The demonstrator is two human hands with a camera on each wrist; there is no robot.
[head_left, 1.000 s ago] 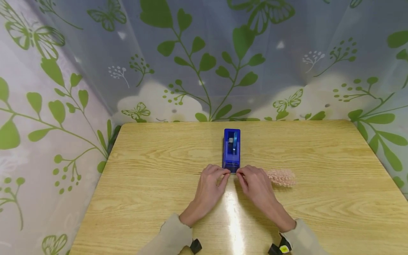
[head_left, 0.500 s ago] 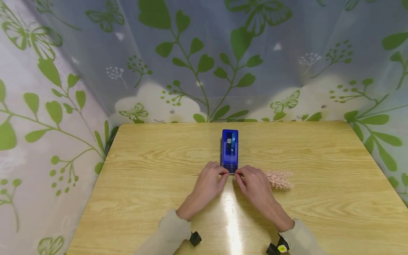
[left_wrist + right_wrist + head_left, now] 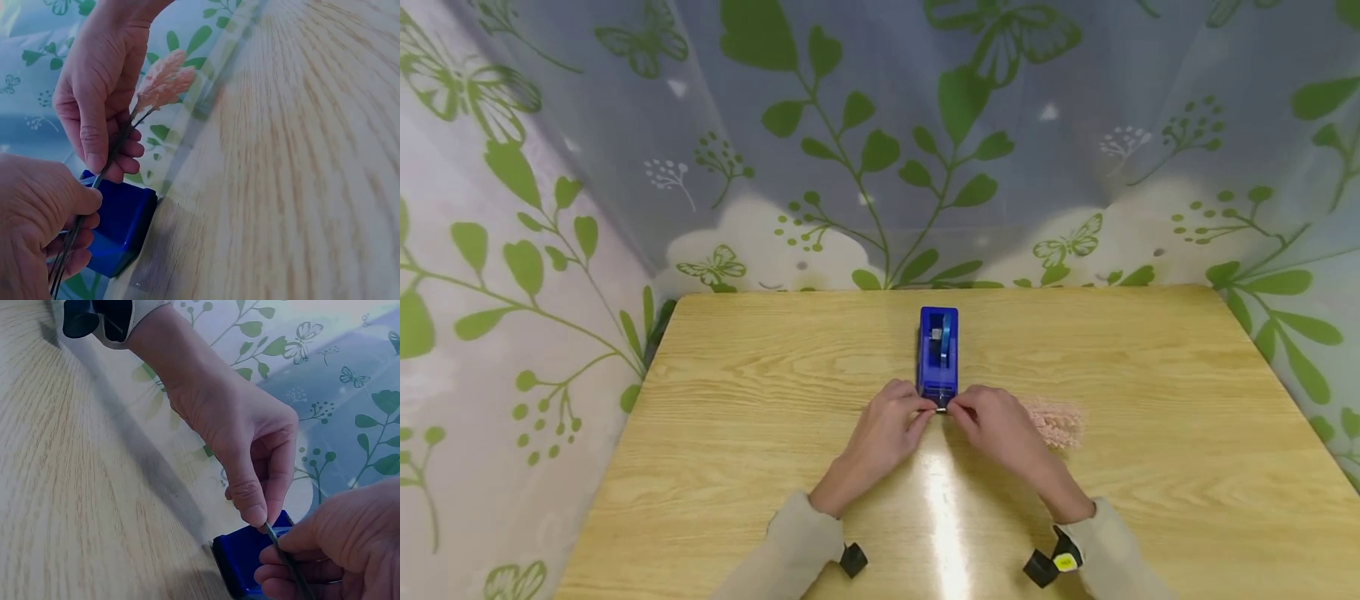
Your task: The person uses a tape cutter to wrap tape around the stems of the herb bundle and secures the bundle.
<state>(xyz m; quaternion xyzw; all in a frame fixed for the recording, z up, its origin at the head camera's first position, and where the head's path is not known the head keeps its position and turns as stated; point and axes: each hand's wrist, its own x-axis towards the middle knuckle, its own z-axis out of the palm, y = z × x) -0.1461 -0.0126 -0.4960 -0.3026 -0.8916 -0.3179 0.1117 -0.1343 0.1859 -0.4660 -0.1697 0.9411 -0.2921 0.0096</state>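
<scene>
— How do the hands stand?

— Both are curled into pinches. The left hand (image 3: 883,425) pinches the thin dark stem (image 3: 115,150) between thumb and fingers, and the right hand (image 3: 996,425) pinches the same stem a little further along, thumb pressed on top. The stem runs between them, just in front of the near end of the blue tape dispenser (image 3: 938,354), which stands on the wooden table (image 3: 1150,467) at its middle.

— And the flower end?

— The pink dried sprig (image 3: 1056,422) sticks out past the right hand (the left wrist view shows its fluffy head lifted above the table).

— Anything changed from a second ago?

— Little. The hands have drawn closer together at the dispenser's cutter end, fingertips nearly meeting, and the sprig sits slightly nearer the right hand. The dispenser has stayed put.

— Any writing?

— None that can be read; the yellow tag on the right wrist camera (image 3: 1064,563) is too small to make out.
</scene>
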